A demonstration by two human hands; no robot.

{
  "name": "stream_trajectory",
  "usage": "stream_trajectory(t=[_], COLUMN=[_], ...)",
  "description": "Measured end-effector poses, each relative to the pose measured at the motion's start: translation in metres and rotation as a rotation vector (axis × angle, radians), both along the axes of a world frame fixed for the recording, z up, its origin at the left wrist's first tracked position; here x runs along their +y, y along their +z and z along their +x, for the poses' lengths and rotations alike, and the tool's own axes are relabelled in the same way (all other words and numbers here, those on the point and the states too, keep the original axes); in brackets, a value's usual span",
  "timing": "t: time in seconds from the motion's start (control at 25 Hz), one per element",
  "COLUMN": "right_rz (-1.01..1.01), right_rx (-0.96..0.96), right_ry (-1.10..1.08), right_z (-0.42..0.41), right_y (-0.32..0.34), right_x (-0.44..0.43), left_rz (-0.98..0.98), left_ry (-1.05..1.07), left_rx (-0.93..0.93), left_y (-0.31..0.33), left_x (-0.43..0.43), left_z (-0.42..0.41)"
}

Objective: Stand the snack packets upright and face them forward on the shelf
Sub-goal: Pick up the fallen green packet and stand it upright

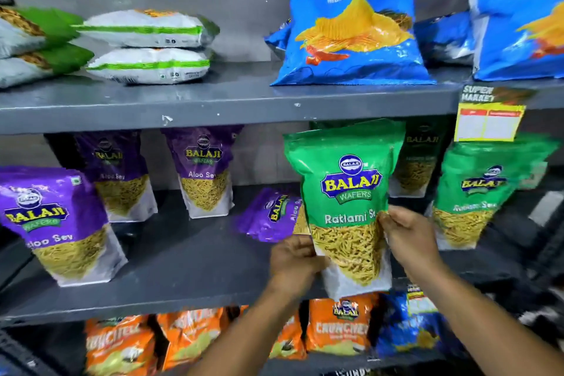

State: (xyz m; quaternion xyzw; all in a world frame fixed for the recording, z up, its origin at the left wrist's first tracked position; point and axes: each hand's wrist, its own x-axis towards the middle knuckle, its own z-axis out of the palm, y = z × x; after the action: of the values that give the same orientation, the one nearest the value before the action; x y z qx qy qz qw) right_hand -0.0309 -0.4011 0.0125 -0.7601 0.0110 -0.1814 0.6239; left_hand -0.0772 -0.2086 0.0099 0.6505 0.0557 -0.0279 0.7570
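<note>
Both my hands hold a green Ratlami Sev packet upright and facing me, at the front edge of the middle shelf. My left hand grips its lower left side. My right hand pinches its right edge. Behind it a purple Aloo Sev packet lies tilted on its side. Three purple Aloo Sev packets stand upright to the left. Another green packet stands to the right, with a dark green one behind.
On the top shelf, white-and-green packets lie flat in stacks at the left, and blue Crunchem bags stand at the right. A yellow price tag hangs from the top shelf's edge. Orange and blue bags fill the bottom shelf.
</note>
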Motion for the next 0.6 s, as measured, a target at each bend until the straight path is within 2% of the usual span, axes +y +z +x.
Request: stream_trajectory(t=[0.2, 0.36, 0.6], right_rz=[0.092, 0.073, 0.142], right_rx=[0.048, 0.113, 0.159], right_ry=[0.002, -0.020, 0.056], right_z=[0.020, 0.031, 0.044], right_y=[0.005, -0.004, -0.038], right_x=[-0.050, -0.069, -0.087], left_rz=[0.037, 0.049, 0.070], left_ry=[0.149, 0.245, 0.239], left_rx=[-0.057, -0.077, -0.049], left_y=[-0.011, -0.034, -0.066], left_x=[-0.078, -0.112, -0.126], left_z=[0.010, 0.024, 0.029])
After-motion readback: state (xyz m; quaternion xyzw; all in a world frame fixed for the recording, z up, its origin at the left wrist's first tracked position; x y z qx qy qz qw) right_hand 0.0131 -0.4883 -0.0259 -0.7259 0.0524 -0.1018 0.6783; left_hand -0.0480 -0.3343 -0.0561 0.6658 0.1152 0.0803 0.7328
